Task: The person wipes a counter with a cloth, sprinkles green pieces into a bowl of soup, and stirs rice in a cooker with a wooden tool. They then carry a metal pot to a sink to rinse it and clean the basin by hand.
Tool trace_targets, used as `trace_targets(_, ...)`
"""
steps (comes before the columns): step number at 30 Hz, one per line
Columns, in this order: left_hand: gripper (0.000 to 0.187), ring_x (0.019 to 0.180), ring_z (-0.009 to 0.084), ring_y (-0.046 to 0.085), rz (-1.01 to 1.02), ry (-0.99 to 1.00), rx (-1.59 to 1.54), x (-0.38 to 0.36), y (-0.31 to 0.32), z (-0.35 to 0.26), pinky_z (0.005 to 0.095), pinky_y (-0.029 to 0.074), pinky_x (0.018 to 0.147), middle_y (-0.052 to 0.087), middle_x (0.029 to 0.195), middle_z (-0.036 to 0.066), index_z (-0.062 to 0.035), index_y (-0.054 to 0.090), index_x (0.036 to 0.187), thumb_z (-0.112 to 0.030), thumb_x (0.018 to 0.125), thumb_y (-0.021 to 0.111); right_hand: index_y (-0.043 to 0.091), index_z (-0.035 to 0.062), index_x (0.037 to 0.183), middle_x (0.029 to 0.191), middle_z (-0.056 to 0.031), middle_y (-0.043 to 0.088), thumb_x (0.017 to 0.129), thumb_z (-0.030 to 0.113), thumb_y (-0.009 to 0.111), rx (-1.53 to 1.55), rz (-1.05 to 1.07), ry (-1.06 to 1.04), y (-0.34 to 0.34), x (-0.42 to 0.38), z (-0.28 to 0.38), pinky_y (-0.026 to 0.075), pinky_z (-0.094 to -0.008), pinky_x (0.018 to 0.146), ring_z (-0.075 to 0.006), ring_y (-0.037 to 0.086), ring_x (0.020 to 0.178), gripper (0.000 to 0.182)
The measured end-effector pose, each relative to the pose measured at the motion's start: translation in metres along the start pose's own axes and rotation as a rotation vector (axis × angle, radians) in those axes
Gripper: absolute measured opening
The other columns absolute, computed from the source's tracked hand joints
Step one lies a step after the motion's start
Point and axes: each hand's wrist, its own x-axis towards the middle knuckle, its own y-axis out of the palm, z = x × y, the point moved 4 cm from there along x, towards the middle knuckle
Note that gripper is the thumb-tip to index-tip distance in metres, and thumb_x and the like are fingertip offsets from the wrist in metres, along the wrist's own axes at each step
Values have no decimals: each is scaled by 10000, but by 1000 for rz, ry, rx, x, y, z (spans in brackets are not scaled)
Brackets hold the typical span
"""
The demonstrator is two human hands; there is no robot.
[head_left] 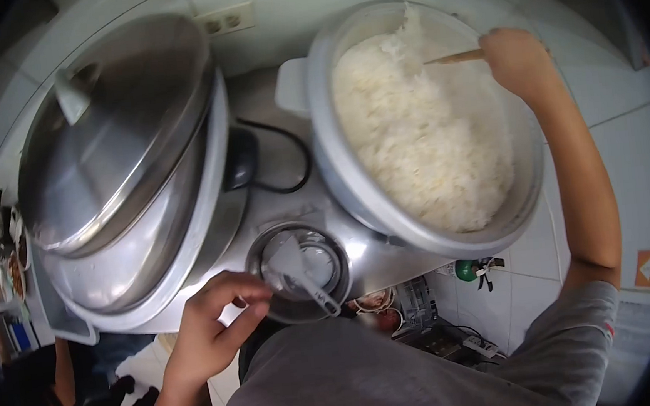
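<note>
My right hand point(518, 65) is closed round the handle of a wooden rice paddle point(458, 57), whose far end is hidden in the cooked rice. White rice point(411, 126) fills much of a large, wide metal pot point(330, 152), and a clump stands up near its far wall. My left hand point(213, 321) hangs over the counter's front edge, thumb and fingers apart, holding nothing. Just beside its fingertips is a round metal bowl point(342, 252) with a pale plastic rice scoop point(313, 287) resting across it.
A second large pot point(133, 220) with a shiny domed lid point(133, 135) stands on the left. A black cable point(308, 154) runs over the steel counter point(282, 199) between the pots. A wall socket point(228, 20) is behind. Another person's arm point(63, 373) shows lower left.
</note>
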Motion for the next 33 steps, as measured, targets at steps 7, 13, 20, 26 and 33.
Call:
trace_targets(7,256,869,316,628,130,-248,444,-34,-4,50,385,491,766,641,971,170,-22,629,1006,-222,847,631,622,18,904,827,-167,641,808,31,514,212,-117,369,-89,-64,41,493,-421,670,-348,622,745,145)
trace_targets(13,299,916,339,611,290,-196,435,-51,-2,72,409,476,814,629,992,184,-22,609,1037,-269,869,595,665,79,920,773,-112,619,759,45,534,521,101,95,-162,-148,184,488,-382,670,-288,626,751,210)
trace_targets(20,325,878,285,631,376,45,456,-70,-24,79,372,494,781,632,1031,152,-36,614,1069,-281,856,620,608,70,1076,1021,-130,606,702,1,602,804,-242,101,-145,-160,313,457,-419,861,-280,595,935,380)
trace_targets(26,337,867,249,625,414,-11,305,-90,-45,89,339,494,767,618,1061,152,-36,605,1100,-241,838,658,551,97,1195,1209,-165,548,682,-27,628,1267,113,731,-67,-275,352,408,-404,981,-349,532,1100,533)
trace_targets(33,715,1305,377,338,367,450,451,-22,25,60,431,313,1068,347,1404,200,-84,411,1342,-125,699,721,557,70,977,966,-180,550,574,165,847,1395,-142,650,-40,-248,409,452,-435,834,-392,545,981,506)
